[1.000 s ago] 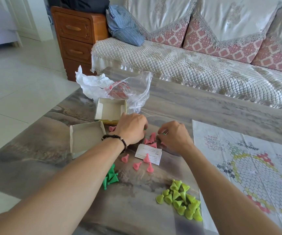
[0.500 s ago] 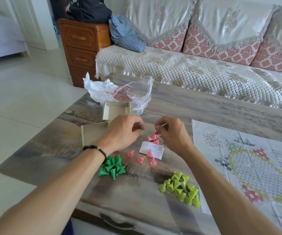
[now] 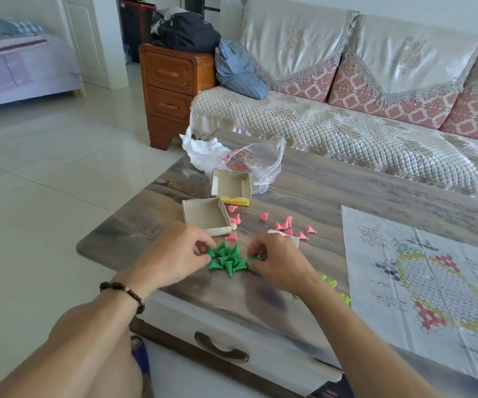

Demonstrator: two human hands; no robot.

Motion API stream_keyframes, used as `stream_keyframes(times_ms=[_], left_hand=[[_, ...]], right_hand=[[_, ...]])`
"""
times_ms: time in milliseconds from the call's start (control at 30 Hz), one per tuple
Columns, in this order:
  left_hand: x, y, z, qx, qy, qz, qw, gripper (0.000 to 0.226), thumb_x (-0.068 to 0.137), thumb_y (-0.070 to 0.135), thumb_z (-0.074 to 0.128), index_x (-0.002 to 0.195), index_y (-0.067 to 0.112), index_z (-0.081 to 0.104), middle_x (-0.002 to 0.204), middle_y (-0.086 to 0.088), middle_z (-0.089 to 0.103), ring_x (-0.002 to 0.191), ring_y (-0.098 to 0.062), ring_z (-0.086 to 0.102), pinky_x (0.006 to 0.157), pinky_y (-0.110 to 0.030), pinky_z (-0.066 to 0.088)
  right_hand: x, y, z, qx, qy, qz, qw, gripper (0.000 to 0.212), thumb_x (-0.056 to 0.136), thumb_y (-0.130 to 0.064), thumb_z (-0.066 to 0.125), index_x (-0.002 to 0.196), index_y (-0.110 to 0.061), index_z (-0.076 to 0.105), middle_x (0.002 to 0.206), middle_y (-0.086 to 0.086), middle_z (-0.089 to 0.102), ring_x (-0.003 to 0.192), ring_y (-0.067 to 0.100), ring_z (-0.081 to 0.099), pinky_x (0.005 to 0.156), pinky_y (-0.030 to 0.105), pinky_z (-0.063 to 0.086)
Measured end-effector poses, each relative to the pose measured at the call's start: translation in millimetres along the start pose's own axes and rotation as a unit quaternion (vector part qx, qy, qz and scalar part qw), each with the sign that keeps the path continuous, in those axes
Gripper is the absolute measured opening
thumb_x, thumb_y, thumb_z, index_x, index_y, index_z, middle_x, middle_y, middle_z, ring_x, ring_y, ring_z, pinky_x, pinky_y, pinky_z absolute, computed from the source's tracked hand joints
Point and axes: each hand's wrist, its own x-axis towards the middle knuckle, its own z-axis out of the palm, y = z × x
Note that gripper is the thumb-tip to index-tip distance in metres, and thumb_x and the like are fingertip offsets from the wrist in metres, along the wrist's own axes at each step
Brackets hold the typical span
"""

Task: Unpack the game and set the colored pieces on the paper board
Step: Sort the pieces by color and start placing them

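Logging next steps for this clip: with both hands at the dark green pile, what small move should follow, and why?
Probably carry the green piece pinched by the right hand over to the paper board: the board appears to hold no pieces, and the green pile, touched by the left hand, lies off it.

Bare table (image 3: pixel 303 193) lay open between the pink pieces (image 3: pixel 285 225) and the paper board (image 3: pixel 438 282); two open boxes (image 3: pixel 206 215) and a plastic bag (image 3: pixel 232 156) crowded the far-left corner.
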Motion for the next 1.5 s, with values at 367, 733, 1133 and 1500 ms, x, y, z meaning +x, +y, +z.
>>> stream_keyframes(times_ms=[367,733,1133,1500], left_hand=[[-8.8,-6.8,24.8,0.028,0.015,-0.009,0.999,0.033,0.085,0.021,0.072,0.118,0.02,0.068,0.104,0.0,0.07,0.088,-0.009,0.064,0.078,-0.019,0.049],[24.3,-9.0,13.3,0.052,0.083,0.037,0.994,0.012,0.088,0.029,0.064,0.095,0.026,0.073,0.085,0.013,0.066,0.075,-0.003,0.06,0.065,-0.025,0.052],[103.0,-1.7,36.1,0.201,-0.098,0.144,0.964,0.051,0.081,0.009,0.052,0.127,0.031,0.061,0.122,0.006,0.053,0.124,-0.014,0.041,0.107,-0.034,0.031],[95.5,-17.8,20.0,0.193,-0.049,0.14,0.97,0.028,0.081,0.012,0.056,0.098,0.027,0.072,0.108,0.005,0.06,0.104,-0.017,0.051,0.09,-0.027,0.034]], right_hand=[[-3.4,-4.4,18.4,-0.029,0.006,0.008,1.0,0.036,0.078,-0.013,0.068,0.112,-0.018,0.058,0.103,0.0,0.065,0.091,0.016,0.059,0.079,0.029,0.052],[8.9,13.0,-8.5,0.005,0.126,0.01,0.992,0.022,0.084,-0.012,0.057,0.102,-0.012,0.069,0.085,-0.007,0.064,0.073,0.006,0.058,0.059,0.005,0.038],[5.3,57.4,-17.4,-0.105,0.114,0.095,0.983,0.048,0.075,-0.047,0.065,0.115,-0.022,0.057,0.112,-0.001,0.059,0.096,0.021,0.058,0.078,0.034,0.048],[29.2,29.0,1.3,-0.068,0.065,0.047,0.994,0.044,0.074,-0.043,0.076,0.105,-0.013,0.063,0.098,0.003,0.065,0.083,0.017,0.059,0.067,0.027,0.046]])
